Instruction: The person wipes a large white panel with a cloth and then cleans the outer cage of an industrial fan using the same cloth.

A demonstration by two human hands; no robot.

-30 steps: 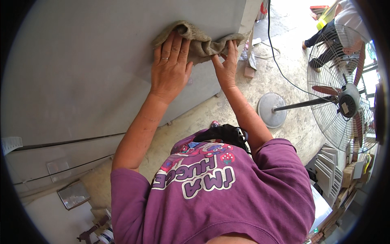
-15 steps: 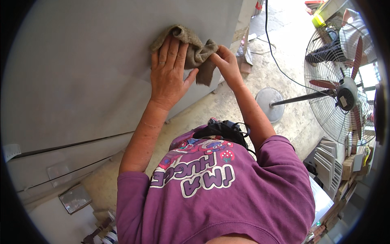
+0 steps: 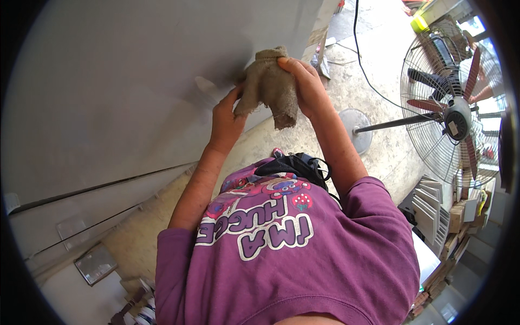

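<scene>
Between my two hands hangs a brown-grey cloth (image 3: pixel 271 81), its frayed lower end dangling. My right hand (image 3: pixel 306 84) grips the cloth's right side, thumb on top near the upper fold. On the other side, my left hand (image 3: pixel 227 119) is closed around the cloth's left edge; part of its fingers is hidden behind the fabric. Behind the cloth stands a large, smooth grey panel (image 3: pixel 119 92), which faintly reflects my left hand.
At the right stands a pedestal fan (image 3: pixel 457 122) with a wire cage and round base (image 3: pixel 356 131). A black cable (image 3: pixel 368 81) crosses the concrete floor. Stacked boards (image 3: pixel 433 211) lie at the lower right. Another person (image 3: pixel 482 78) is partly visible behind the fan.
My left hand has come off the panel, where it lay flat on the cloth, and moved down to grip the cloth's edge. The cloth now hangs between both hands.
</scene>
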